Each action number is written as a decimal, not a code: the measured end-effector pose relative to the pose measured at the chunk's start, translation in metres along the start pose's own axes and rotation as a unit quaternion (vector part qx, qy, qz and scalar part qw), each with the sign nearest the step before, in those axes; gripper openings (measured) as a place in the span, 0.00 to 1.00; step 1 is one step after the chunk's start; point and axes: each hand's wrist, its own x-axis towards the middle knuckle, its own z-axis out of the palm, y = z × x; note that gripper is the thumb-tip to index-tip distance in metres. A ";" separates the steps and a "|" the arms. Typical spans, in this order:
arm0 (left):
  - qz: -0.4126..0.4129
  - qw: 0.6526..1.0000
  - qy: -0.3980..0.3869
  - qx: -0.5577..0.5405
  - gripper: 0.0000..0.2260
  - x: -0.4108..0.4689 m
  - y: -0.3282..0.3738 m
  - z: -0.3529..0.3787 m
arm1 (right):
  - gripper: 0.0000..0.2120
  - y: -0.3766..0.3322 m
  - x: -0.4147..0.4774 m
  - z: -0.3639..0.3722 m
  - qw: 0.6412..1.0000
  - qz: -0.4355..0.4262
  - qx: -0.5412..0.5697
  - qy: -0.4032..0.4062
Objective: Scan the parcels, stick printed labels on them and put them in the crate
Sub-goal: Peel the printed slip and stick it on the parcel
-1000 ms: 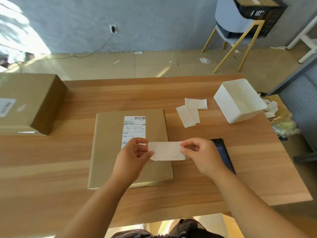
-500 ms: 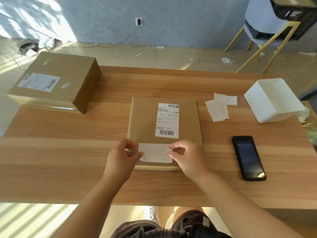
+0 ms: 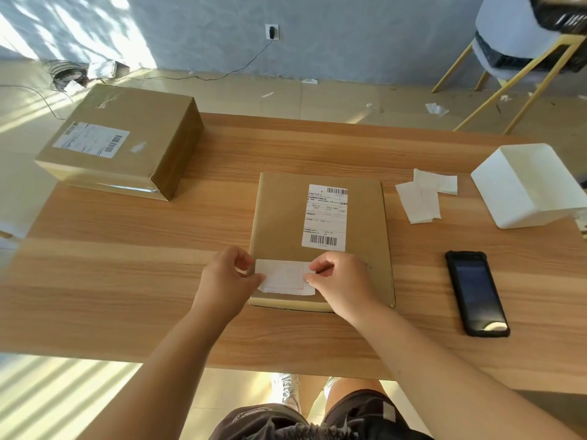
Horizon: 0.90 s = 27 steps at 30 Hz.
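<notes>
So, step: sticking the small label onto the flat parcel. I'd say it's mid-placement and not rubbed down yet.
Left grip: the left grip pinches the label's left end between thumb and fingertips.
Right grip: the right grip pinches the right end the same way.
Why both ends: my guess is that holding the two short ends keeps it taut, so it goes down without wrinkles.
Label spot: over the parcel's near-left corner, just below the shipping label and clear of its barcodes, probably on purpose. I can't tell if it's touching the cardboard yet.
Label axis: the long axis runs left to right, in line with the parcel's near edge. That's crosswise to the shipping label, whose long side points away from the person.
Parcel: lies flat mid-worktop, roughly square to the near edge and right in front of the person, so both hands reach it easily.
Phone: the black handset lies face up to the right of the parcel and apart from it, long axis pointing away. It's likely the scanner, parked where the right hand can reach it.
Other stuff: a bigger box sits at the far left with its own label on top. Loose white slips and a white tub are on the right.
Crate: the black crate sits on a chair beyond the far right corner, well apart. The parcel isn't in it yet.
</notes>
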 end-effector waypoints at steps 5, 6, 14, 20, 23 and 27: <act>0.040 0.998 -0.006 0.055 0.09 0.006 -0.002 0.000 | 0.05 -0.001 0.001 0.001 1.000 -0.012 -0.029 -0.001; 0.048 0.997 -0.006 0.066 0.09 0.007 -0.003 0.000 | 0.05 -0.001 0.002 0.002 0.999 -0.019 -0.041 0.001; 0.089 0.993 -0.007 0.073 0.11 0.002 -0.015 0.005 | 0.08 -0.004 0.001 0.003 0.991 -0.054 -0.123 0.015; 0.141 0.986 -0.005 0.091 0.16 -0.002 -0.030 0.011 | 0.17 -0.003 -0.002 0.009 0.960 -0.121 -0.253 0.017; 0.142 0.986 -0.025 0.088 0.19 -0.003 -0.035 0.011 | 0.20 0.001 -0.005 0.019 0.940 -0.171 -0.295 0.018; 0.152 0.986 -0.025 0.070 0.20 -0.002 -0.039 0.010 | 0.18 0.014 -0.006 0.019 0.920 -0.207 -0.327 0.053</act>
